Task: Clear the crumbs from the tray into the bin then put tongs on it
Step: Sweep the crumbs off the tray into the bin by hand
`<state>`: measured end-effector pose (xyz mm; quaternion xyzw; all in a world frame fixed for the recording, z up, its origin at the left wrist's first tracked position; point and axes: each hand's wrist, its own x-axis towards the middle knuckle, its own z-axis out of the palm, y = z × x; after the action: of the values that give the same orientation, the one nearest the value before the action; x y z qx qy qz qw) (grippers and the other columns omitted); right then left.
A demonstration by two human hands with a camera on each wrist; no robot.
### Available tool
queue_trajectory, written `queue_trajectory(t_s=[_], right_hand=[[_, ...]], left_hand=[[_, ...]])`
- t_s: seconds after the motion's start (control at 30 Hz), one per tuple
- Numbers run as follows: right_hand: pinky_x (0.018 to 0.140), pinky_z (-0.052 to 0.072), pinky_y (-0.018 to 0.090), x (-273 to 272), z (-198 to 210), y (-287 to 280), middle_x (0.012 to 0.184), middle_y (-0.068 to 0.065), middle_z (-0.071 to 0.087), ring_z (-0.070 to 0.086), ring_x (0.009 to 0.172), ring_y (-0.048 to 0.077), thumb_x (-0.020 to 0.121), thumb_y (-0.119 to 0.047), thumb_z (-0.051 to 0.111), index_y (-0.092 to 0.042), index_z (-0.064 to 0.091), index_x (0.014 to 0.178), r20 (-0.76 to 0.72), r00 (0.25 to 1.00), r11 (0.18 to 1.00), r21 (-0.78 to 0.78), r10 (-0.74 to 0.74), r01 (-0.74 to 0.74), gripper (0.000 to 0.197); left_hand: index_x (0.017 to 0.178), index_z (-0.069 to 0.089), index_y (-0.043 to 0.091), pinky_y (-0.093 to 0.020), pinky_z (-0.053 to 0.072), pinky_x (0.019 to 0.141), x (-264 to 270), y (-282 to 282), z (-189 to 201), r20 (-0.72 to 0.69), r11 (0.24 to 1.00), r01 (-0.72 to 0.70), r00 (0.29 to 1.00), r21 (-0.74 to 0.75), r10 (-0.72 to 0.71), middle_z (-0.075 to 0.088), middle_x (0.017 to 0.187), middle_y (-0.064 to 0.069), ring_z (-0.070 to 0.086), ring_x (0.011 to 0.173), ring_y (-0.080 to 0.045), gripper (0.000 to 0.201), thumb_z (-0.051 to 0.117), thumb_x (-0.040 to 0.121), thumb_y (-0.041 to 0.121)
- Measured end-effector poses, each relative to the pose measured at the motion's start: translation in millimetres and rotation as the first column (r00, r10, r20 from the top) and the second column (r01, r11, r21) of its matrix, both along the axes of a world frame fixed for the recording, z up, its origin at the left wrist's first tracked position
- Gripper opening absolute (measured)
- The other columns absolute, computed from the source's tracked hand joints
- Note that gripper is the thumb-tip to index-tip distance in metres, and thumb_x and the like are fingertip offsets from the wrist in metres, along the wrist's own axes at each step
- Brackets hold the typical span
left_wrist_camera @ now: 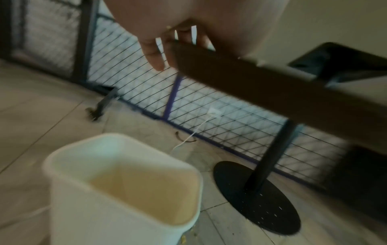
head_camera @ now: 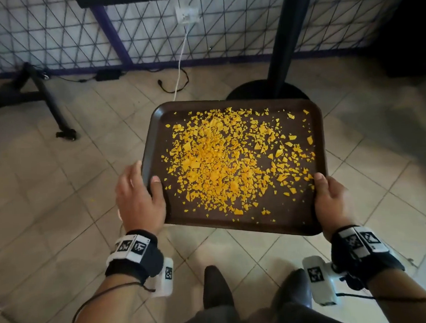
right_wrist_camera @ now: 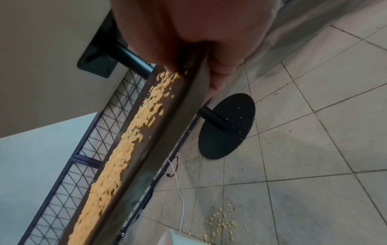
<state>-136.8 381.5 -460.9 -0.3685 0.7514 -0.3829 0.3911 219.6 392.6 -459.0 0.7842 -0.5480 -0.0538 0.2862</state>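
Tray [head_camera: 285,221]: held above the floor [head_camera: 46,186], left hand [head_camera: 139,200] at its left edge, right hand [head_camera: 330,201] at its right edge. Crumbs [head_camera: 222,163]: on the tray, thickest left of centre. Table post [head_camera: 284,39] and its base [head_camera: 250,90]: behind the tray. Fence [head_camera: 50,39]: behind the post. Cable [head_camera: 181,63]: down the fence to the floor. Bin [left_wrist_camera: 117,190]: on the floor, below the left hand. Spilt crumbs [right_wrist_camera: 222,222]: on the floor by the bin.
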Motion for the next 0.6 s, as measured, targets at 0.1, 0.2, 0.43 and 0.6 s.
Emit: queue_trajectory(t_s=[0.1, 0.2, 0.43, 0.6], right_hand=[[0.067, 0.049, 0.031, 4, -4, -1, 0.084, 0.001, 0.065, 0.063, 0.079, 0.024, 0.102, -0.038, 0.039, -0.011, 0.063, 0.105, -0.043, 0.998, 0.998, -0.046, -0.034, 0.032, 0.036], [0.059, 0.039, 0.027, 11, -8, -1, 0.081, 0.004, 0.062, 0.058, 0.075, 0.025, 0.103, -0.034, 0.039, -0.009, 0.061, 0.099, -0.086, 0.995, 0.996, -0.083, -0.041, 0.034, 0.033], [0.072, 0.053, 0.040, 13, -27, -7, 0.083, 0.007, 0.067, 0.064, 0.080, 0.031, 0.102, -0.037, 0.040, -0.011, 0.061, 0.094, -0.095, 0.994, 0.995, -0.089, -0.055, 0.046, 0.034], [0.075, 0.054, 0.045, 7, -37, -13, 0.082, 0.008, 0.065, 0.063, 0.080, 0.032, 0.101, -0.039, 0.041, -0.011, 0.061, 0.091, -0.117, 0.991, 0.995, -0.090, -0.062, 0.051, 0.035]], left_hand=[[0.147, 0.042, 0.016, -0.049, 0.029, 0.114, -52, 9, 14, 0.112, 0.943, 0.333, 0.937, 0.001, -0.331, 0.036, 0.156, -0.009, 0.032, 0.143, -0.028, 0.051, 0.042, 0.101, 0.039], [0.153, 0.033, 0.022, -0.051, 0.018, 0.120, -117, 23, 6, 0.100, 0.737, 0.660, 0.731, 0.145, -0.675, 0.019, 0.164, 0.002, 0.010, 0.152, -0.019, 0.054, 0.031, 0.104, 0.046], [0.157, 0.012, 0.023, -0.050, 0.002, 0.122, -144, 31, -49, 0.219, 0.468, 0.746, 0.415, 0.473, -0.883, 0.001, 0.166, 0.002, -0.008, 0.153, -0.021, 0.066, 0.015, 0.103, 0.061], [0.156, 0.000, 0.030, -0.041, -0.008, 0.121, -68, 15, -66, 0.183, 0.560, 0.621, 0.565, 0.549, -0.805, -0.008, 0.165, 0.006, -0.021, 0.149, -0.012, 0.066, 0.004, 0.101, 0.064]])
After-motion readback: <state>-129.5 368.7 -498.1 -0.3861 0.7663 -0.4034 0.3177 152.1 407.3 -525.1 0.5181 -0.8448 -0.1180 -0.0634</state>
